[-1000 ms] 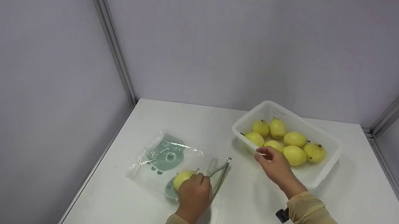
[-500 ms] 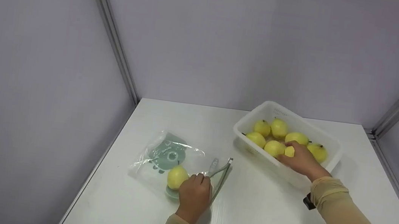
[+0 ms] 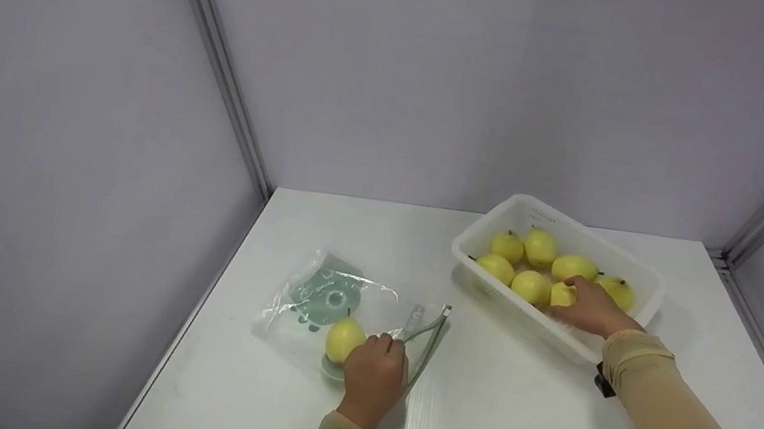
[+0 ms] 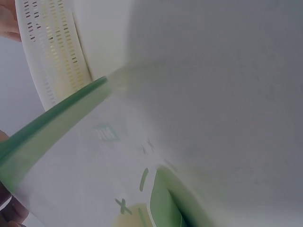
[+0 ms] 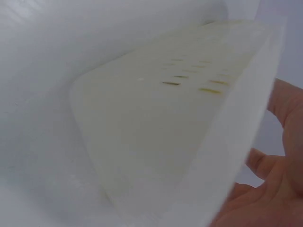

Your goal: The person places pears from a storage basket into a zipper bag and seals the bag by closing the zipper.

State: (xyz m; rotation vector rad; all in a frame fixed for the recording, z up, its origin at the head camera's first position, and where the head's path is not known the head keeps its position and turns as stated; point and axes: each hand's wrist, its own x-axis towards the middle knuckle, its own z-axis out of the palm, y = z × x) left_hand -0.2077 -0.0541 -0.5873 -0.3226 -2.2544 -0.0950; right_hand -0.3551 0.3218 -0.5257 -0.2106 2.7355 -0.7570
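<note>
1. Basket (image 3: pixel 597 246) of white plastic, slotted walls, stands at an angle at the back right of the white table (image 3: pixel 488 417). Seven yellow pears counted inside, stems visible on several.
2. Right hand (image 3: pixel 593 308) extends over the near side of the basket. Thumb and fingers are clamped on either side of one gripped pear (image 3: pixel 563 295), located inside the basket among the others.
3. Right-wrist view: fingers show beyond the rim; the basket wall hides the gripped pear there.
4. Left hand (image 3: pixel 374 381) pinches the green-edged mouth of a clear plastic bag (image 3: pixel 378 307). The bag lies on the table, left of the basket and well apart from it; a green cartoon print (image 3: pixel 324 298) marks its far end.
5. Single pear (image 3: pixel 344 341) sits at the bag, just beside the left hand, stem pointing away. Left-wrist view shows pale yellow behind printed film; head view cannot settle whether this pear is inside or on top.
6. Tan sleeves (image 3: pixel 681 419) cover both forearms. Grey panels (image 3: pixel 406 79) enclose the table at back and sides.
</note>
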